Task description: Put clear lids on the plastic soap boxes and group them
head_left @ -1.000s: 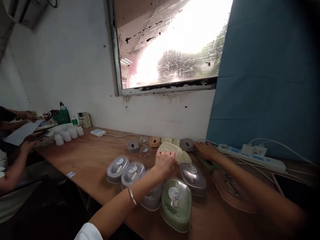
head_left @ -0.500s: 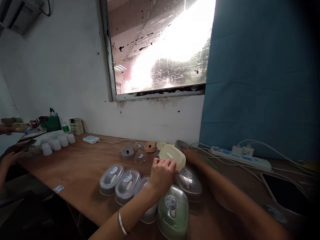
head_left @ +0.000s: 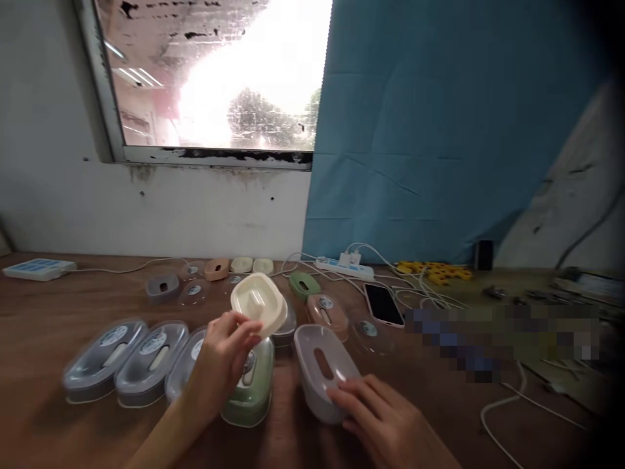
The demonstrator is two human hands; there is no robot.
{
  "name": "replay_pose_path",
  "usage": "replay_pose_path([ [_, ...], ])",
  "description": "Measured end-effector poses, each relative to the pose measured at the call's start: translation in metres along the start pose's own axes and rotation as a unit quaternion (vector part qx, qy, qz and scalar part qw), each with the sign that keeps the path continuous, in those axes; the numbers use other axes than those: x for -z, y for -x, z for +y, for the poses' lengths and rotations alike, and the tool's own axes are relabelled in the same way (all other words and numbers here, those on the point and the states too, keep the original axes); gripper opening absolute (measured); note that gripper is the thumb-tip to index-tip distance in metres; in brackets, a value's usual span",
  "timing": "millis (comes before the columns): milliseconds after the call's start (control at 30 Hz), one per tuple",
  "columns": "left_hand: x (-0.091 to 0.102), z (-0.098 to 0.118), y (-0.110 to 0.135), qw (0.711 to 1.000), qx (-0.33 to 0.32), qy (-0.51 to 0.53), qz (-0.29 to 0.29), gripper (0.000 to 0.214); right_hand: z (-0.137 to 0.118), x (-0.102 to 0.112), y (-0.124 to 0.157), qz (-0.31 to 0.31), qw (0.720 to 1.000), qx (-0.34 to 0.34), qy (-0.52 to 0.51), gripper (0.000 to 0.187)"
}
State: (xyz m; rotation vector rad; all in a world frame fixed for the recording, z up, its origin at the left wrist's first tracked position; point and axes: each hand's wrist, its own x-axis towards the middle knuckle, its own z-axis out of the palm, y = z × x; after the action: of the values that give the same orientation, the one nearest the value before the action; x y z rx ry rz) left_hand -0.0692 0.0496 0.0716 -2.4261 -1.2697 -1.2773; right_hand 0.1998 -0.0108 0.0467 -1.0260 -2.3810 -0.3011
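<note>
In my left hand (head_left: 222,358) is a cream, shallow rounded plastic lid (head_left: 258,301), pinched at its lower edge and tilted with its hollow side showing. My right hand (head_left: 383,413) grips the near right side of a pale grey oval plastic box (head_left: 311,340) with a slot in its top, low over the table. Beneath my left hand are a green box under a clear cover (head_left: 256,397) and a grey box with a clear cover (head_left: 183,371), both partly hidden. Two more covered grey boxes (head_left: 97,365) stand to the left.
A pink box (head_left: 328,316) and a small green one (head_left: 303,285) stand behind. Small slotted pieces and loose clear covers (head_left: 194,293) lie farther back. To the right are a phone (head_left: 384,304), a power strip (head_left: 344,268), trailing white cables and a yellow item (head_left: 434,270).
The view has swung right. My right hand has come back from the far side and now holds the pale grey box in front of me. My left hand keeps the cream lid, now tipped to show its inside.
</note>
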Motion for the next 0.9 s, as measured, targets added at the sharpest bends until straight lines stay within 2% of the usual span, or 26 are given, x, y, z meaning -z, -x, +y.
replay_pose_path([
  [100, -0.019, 0.029, 0.020, 0.993, -0.088, 0.070, -0.021, 0.024, -0.010, -0.016, 0.027, -0.024, 0.999, -0.036, -0.027, 0.037],
  [200, -0.048, 0.049, 0.041, 0.980, -0.172, 0.103, -0.013, 0.021, -0.010, -0.032, 0.039, -0.015, 0.990, -0.102, -0.097, 0.030],
  [267, -0.065, 0.055, 0.050, 0.977, -0.184, 0.110, -0.003, 0.022, -0.010, -0.039, 0.045, -0.004, 0.979, -0.138, -0.149, 0.037],
  [333, -0.074, 0.057, 0.055, 0.978, -0.182, 0.103, -0.010, 0.023, -0.012, -0.042, 0.053, 0.013, 0.964, -0.180, -0.196, 0.030],
  [400, -0.075, 0.058, 0.054, 0.979, -0.186, 0.071, -0.042, 0.020, -0.015, -0.043, 0.060, 0.055, 0.943, -0.233, -0.232, 0.016],
  [433, -0.073, 0.058, 0.052, 0.978, -0.191, 0.051, -0.061, 0.018, -0.017, -0.043, 0.062, 0.077, 0.932, -0.256, -0.244, 0.017],
  [467, -0.070, 0.058, 0.051, 0.976, -0.196, 0.032, -0.083, 0.017, -0.018, -0.042, 0.063, 0.089, 0.926, -0.271, -0.248, 0.026],
  [533, -0.065, 0.058, 0.049, 0.971, -0.203, 0.011, -0.125, 0.019, -0.019, -0.040, 0.062, 0.073, 0.932, -0.265, -0.235, 0.051],
  [600, -0.062, 0.057, 0.048, 0.969, -0.194, 0.006, -0.154, 0.022, -0.018, -0.036, 0.056, 0.012, 0.947, -0.237, -0.216, 0.058],
  [700, -0.061, 0.054, 0.049, 0.969, -0.162, 0.010, -0.186, 0.027, -0.016, -0.032, 0.045, -0.037, 0.952, -0.216, -0.214, 0.048],
  [833, -0.063, 0.049, 0.052, 0.970, -0.135, 0.028, -0.199, 0.030, -0.015, -0.031, 0.033, -0.029, 0.953, -0.209, -0.215, 0.035],
  [900, -0.063, 0.047, 0.053, 0.972, -0.132, 0.040, -0.192, 0.031, -0.015, -0.033, 0.032, -0.014, 0.957, -0.196, -0.214, 0.037],
])
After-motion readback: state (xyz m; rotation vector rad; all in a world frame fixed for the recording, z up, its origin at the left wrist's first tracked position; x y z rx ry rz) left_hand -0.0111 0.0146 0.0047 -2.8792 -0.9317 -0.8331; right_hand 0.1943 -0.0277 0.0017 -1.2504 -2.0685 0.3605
